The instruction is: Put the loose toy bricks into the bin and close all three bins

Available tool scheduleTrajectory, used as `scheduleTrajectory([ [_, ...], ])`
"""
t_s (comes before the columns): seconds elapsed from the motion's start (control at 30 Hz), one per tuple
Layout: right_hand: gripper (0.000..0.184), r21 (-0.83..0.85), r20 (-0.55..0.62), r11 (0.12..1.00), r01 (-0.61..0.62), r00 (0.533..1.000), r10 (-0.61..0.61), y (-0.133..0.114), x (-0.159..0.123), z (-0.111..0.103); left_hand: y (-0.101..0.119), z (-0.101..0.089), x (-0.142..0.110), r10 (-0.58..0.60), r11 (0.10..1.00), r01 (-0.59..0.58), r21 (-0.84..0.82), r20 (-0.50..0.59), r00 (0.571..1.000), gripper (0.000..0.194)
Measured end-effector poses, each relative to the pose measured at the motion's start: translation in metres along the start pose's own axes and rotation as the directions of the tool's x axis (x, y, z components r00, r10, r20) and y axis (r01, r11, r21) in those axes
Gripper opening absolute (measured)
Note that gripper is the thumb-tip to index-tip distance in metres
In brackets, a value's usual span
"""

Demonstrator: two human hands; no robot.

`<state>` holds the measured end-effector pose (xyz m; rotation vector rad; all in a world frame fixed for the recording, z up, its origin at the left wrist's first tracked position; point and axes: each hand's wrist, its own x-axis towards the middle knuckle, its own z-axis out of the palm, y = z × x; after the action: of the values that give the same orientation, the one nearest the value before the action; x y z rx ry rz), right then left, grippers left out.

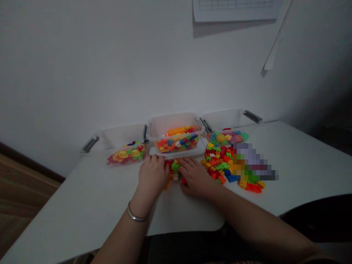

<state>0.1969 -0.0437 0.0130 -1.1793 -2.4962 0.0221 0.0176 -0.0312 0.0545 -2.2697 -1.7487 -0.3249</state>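
My left hand [152, 176] and my right hand [195, 178] meet at a small cluster of plastic toy bricks [175, 168] on the white table [82, 198]. A green brick sits on top of it, with red and orange pieces beside it. Both hands close in on the cluster from either side, and my fingers hide much of it. A silver bangle [136, 216] circles my left wrist. A loose heap of multicoloured bricks [218, 165] lies just beyond my right hand.
Several clear plastic bins with grey clip handles [176, 124] stand in a row along the wall, holding coloured pieces. A pixelated patch [253, 163] covers part of the heap. A paper sheet [236, 9] hangs on the wall above.
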Motion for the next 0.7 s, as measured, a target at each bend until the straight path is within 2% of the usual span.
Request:
scheduleTrajectory([
  [0.07,0.048,0.051,-0.005,0.999,0.007,1.000,-0.007,0.004,0.000,-0.003,0.007,-0.004,0.013,0.066,0.995,-0.069,-0.067,-0.042,0.997,0.030],
  [0.17,0.049,0.124,-0.034,0.991,-0.042,0.998,0.047,0.013,0.000,-0.010,0.008,0.007,0.022,0.149,0.963,-0.171,-0.210,-0.116,0.982,0.035],
  [0.27,0.038,0.099,-0.092,0.980,-0.171,0.979,0.180,0.034,-0.005,-0.022,0.002,0.021,0.019,0.254,0.900,-0.290,-0.326,-0.150,0.955,0.036],
  [0.33,0.035,0.039,-0.144,0.950,-0.311,0.939,0.313,0.052,-0.012,-0.029,-0.003,0.027,0.015,0.312,0.863,-0.345,-0.369,-0.148,0.939,0.037],
  [0.4,0.031,-0.033,-0.145,0.916,-0.399,0.909,0.391,0.069,-0.021,-0.035,-0.005,0.029,0.012,0.357,0.837,-0.381,-0.394,-0.136,0.924,0.040],
  [0.53,0.030,-0.147,-0.066,0.908,-0.393,0.919,0.388,0.087,-0.036,-0.034,0.001,0.029,0.007,0.478,0.782,-0.473,-0.404,-0.097,0.873,0.048],
  [0.63,0.037,-0.121,-0.017,0.911,-0.394,0.919,0.395,0.086,-0.038,-0.023,0.007,0.030,0.004,0.541,0.752,-0.520,-0.405,-0.071,0.838,0.052],
  [0.7,0.037,-0.075,-0.024,0.911,-0.405,0.914,0.404,0.084,-0.036,-0.014,0.009,0.031,0.002,0.566,0.736,-0.536,-0.413,-0.057,0.822,0.053],
])
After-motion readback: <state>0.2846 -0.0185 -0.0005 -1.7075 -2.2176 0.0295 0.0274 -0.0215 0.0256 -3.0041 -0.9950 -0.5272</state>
